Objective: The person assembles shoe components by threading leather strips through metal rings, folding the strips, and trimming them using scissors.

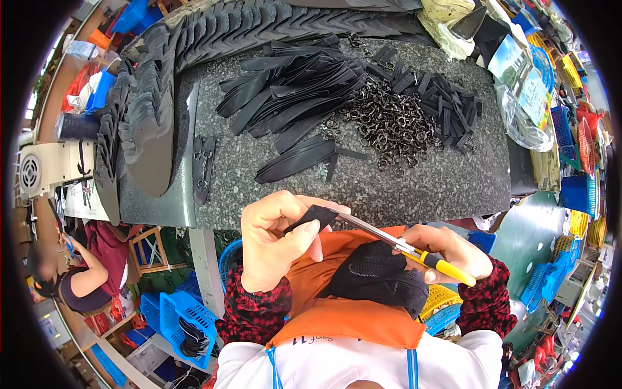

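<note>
My left hand (269,243) pinches a small black leather-like piece (314,219) between thumb and fingers, just past the table's near edge. Yellow-handled scissors (372,230) are gripped in my right hand (453,251), their blades pointing left and their tips at the held piece. Whether the blades touch it I cannot tell. Beyond my hands, a single long black strap piece (297,160) lies on the speckled stone tabletop (421,191), with two narrow black strips (332,166) beside it.
Behind lie a heap of long black strap pieces (291,87), a pile of metal clasps (392,123) and short black strips (450,107). Overlapping black curved pieces (152,155) line the left and far edges. A person (87,272) works at left, near a blue basket (188,318).
</note>
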Tool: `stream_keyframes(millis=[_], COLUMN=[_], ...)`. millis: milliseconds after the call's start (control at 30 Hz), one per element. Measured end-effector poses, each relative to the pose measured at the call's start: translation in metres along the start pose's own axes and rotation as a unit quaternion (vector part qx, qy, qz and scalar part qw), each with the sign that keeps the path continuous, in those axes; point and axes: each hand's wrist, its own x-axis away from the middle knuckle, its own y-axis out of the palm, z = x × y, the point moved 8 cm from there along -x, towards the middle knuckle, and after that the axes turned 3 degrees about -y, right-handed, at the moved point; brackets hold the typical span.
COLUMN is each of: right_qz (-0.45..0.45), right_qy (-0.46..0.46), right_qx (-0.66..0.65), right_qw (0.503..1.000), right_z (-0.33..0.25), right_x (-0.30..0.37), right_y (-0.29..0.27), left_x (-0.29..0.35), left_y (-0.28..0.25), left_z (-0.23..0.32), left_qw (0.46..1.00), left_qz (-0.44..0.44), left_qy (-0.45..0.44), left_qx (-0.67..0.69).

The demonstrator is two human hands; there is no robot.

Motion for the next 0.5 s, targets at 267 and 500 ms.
stream_keyframes(millis=[267, 500], right_qz=[-0.012, 0.219], right_qy=[-0.014, 0.011], right_qx=[0.046, 0.095], right_qw=[0.999, 0.971], right_z=[-0.005, 0.017], right_x=[0.0, 0.023], right_y=[0.0, -0.036], left_x=[0.004, 0.004], left_y=[-0.003, -0.069], left_z=[0.002, 0.017], left_qw=[1.0, 0.911], left_qz=[-0.006, 0.229], left_qy=[0.011, 0.029], left_qx=[0.006, -0.341])
